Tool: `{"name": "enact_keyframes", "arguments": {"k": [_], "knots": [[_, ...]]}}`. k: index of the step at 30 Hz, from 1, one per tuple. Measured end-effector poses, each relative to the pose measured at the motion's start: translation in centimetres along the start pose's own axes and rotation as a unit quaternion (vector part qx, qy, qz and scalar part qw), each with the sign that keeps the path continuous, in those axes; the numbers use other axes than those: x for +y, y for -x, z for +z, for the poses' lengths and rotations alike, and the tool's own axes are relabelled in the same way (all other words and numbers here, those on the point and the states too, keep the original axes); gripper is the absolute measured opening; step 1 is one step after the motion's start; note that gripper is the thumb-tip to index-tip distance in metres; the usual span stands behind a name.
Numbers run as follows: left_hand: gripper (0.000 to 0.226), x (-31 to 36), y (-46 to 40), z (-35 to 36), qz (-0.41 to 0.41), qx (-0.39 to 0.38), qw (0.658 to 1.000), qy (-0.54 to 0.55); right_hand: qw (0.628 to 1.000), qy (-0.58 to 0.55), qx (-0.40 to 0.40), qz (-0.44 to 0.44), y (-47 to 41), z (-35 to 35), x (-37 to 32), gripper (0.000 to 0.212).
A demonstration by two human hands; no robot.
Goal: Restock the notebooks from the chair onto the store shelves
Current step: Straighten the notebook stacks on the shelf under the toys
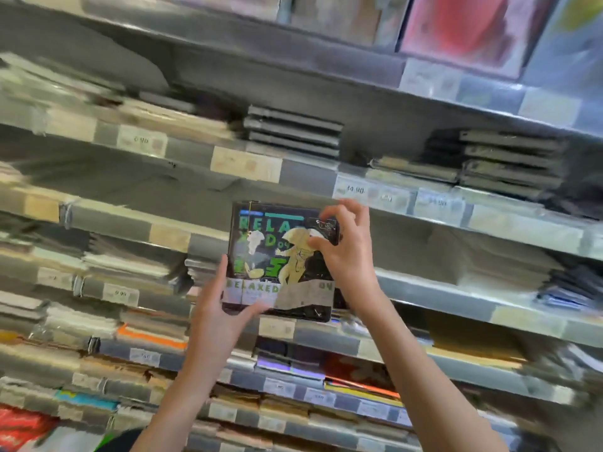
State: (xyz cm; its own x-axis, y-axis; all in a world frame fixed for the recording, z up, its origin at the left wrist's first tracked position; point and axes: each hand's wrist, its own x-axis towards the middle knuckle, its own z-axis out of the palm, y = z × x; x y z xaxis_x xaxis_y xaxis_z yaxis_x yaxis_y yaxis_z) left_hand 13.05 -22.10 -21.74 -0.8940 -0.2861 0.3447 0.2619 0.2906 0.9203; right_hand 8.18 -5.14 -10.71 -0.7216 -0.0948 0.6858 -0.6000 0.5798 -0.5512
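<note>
I hold a black notebook (274, 256) with green "RELAXED" lettering and cartoon figures upright in front of the grey store shelves (424, 288). My left hand (218, 308) grips its lower left corner, thumb on the cover. My right hand (342, 243) pinches its upper right corner. The notebook's lower edge is level with a shelf lip and its price labels. The chair is out of view.
Several tiers of grey shelving carry flat stacks of notebooks, with price tags (355, 190) along the front lips. Dark notebook stacks (293, 132) lie on the upper tier, and colourful covers (359, 383) lie lower down. The view is motion-blurred.
</note>
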Motion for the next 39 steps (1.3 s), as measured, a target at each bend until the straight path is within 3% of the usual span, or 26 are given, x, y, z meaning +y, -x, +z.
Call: {"name": "enact_keyframes", "arguments": {"k": [11, 16, 22, 31, 34, 39], "knots": [[0.115, 10.7, -7.2, 1.1, 0.037, 0.105, 0.988, -0.108, 0.993, -0.078, 0.027, -0.088, -11.8, -4.4, -1.6, 0.023], [0.099, 11.6, -8.6, 0.6, 0.13, 0.148, 0.973, -0.122, 0.988, -0.122, 0.047, -0.085, -14.4, -3.9, -1.6, 0.023], [0.071, 11.5, -11.0, -0.4, 0.171, 0.163, 0.968, -0.084, 0.985, -0.135, 0.084, -0.066, -15.9, -2.1, -2.7, 0.016], [0.05, 14.3, -13.9, 0.2, 0.226, 0.27, 0.936, -0.024, 0.989, -0.143, -0.019, 0.027, -16.9, -3.3, -2.7, 0.028], [0.049, 15.2, -14.9, 0.7, 0.215, 0.263, 0.94, 0.015, 0.994, -0.102, -0.033, -0.028, -15.1, -3.8, -1.6, 0.027], [0.042, 16.2, -16.8, 2.1, 0.194, 0.292, 0.936, 0.018, 0.985, 0.014, -0.027, -0.17, -11.9, -3.1, 0.5, 0.046]]}}
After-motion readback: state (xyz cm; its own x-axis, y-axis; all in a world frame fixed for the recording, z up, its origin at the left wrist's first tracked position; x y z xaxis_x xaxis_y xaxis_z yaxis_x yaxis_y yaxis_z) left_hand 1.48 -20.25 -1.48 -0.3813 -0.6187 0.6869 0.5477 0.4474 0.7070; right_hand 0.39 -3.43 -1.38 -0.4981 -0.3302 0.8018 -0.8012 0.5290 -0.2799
